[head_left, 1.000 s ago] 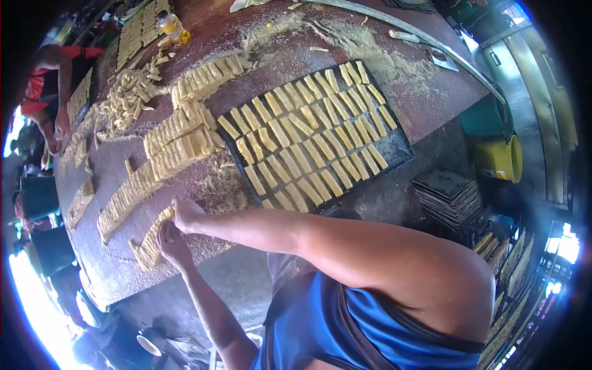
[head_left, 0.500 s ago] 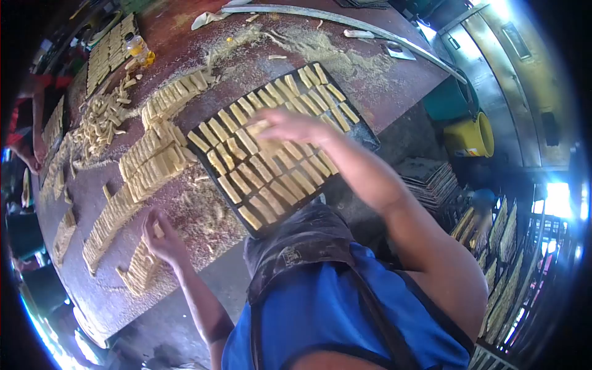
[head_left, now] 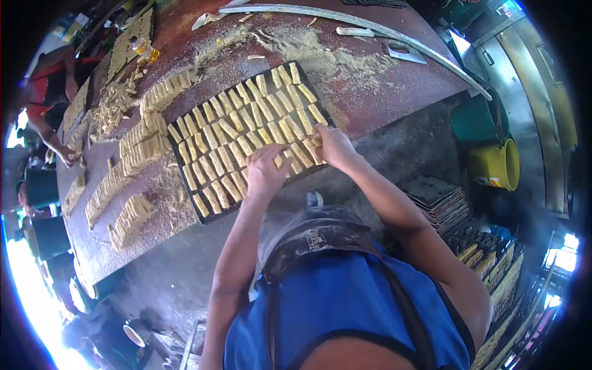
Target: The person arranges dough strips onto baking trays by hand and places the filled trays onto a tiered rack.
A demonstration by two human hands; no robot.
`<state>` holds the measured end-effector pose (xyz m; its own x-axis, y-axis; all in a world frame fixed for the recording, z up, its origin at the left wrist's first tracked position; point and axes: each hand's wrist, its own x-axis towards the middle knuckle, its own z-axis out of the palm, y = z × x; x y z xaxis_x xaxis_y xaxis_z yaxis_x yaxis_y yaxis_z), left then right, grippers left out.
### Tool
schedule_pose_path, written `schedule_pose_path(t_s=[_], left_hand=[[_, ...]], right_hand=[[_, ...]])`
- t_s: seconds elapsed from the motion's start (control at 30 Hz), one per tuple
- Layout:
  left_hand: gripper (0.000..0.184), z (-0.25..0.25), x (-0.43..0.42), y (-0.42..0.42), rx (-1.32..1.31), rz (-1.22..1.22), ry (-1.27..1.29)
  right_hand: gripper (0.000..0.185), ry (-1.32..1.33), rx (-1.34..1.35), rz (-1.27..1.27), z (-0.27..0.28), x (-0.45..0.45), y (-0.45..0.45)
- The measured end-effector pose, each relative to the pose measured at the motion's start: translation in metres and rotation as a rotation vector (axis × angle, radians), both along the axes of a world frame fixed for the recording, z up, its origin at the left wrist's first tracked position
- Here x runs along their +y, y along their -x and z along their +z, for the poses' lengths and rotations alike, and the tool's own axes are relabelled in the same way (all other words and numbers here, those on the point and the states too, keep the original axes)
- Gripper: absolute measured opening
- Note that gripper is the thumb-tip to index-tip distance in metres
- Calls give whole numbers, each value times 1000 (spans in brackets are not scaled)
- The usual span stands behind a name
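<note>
A dark baking tray [head_left: 202,217] lies at the table's near edge, with rows of pale dough sticks [head_left: 217,161] on it. My left hand [head_left: 265,175] is over the near middle of the tray, its fingers curled down around a dough stick that they partly hide. At the tray's right side my right hand [head_left: 336,147] has its fingers closed on another dough stick, mostly covered by the fingertips. Left of the tray, cut dough sticks stand in stacked rows [head_left: 143,148], and a shorter row [head_left: 132,221] sits near the table's front edge.
Loose dough scraps [head_left: 114,102], a bottle [head_left: 143,49] and a flat scraper [head_left: 407,53] lie on the floury red table [head_left: 394,102]. A long pale strip [head_left: 345,23] crosses the back. Green [head_left: 475,120] and yellow buckets [head_left: 496,165] stand right, near stacked trays [head_left: 435,200]. Another person's hand [head_left: 65,154] is at left.
My left hand has moved from the short dough row up to the tray. My right hand has shifted from the tray's middle to its right side. More sticks now fill the tray.
</note>
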<state>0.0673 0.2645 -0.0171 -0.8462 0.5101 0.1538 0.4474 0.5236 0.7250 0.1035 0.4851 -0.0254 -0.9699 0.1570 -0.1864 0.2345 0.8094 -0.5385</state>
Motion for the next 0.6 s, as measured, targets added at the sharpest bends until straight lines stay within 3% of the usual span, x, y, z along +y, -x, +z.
schedule_pose_path(t_s=[0.07, 0.13, 0.3, 0.4, 0.6], left_hand=[[37, 2, 22, -18, 113, -27, 165], [41, -3, 37, -22, 116, -51, 159], [44, -8, 50, -29, 109, -104, 268], [46, -8, 52, -30, 135, -88, 262], [46, -5, 72, -31, 124, -105, 321]], right_hand=[[45, 17, 41, 9, 0, 4, -6], [39, -13, 184, 44, -5, 9, -8], [42, 215, 142, 26, -7, 29, -5], [43, 209, 179, -92, 2, 33, -9], [41, 189, 88, -38, -6, 45, -5]])
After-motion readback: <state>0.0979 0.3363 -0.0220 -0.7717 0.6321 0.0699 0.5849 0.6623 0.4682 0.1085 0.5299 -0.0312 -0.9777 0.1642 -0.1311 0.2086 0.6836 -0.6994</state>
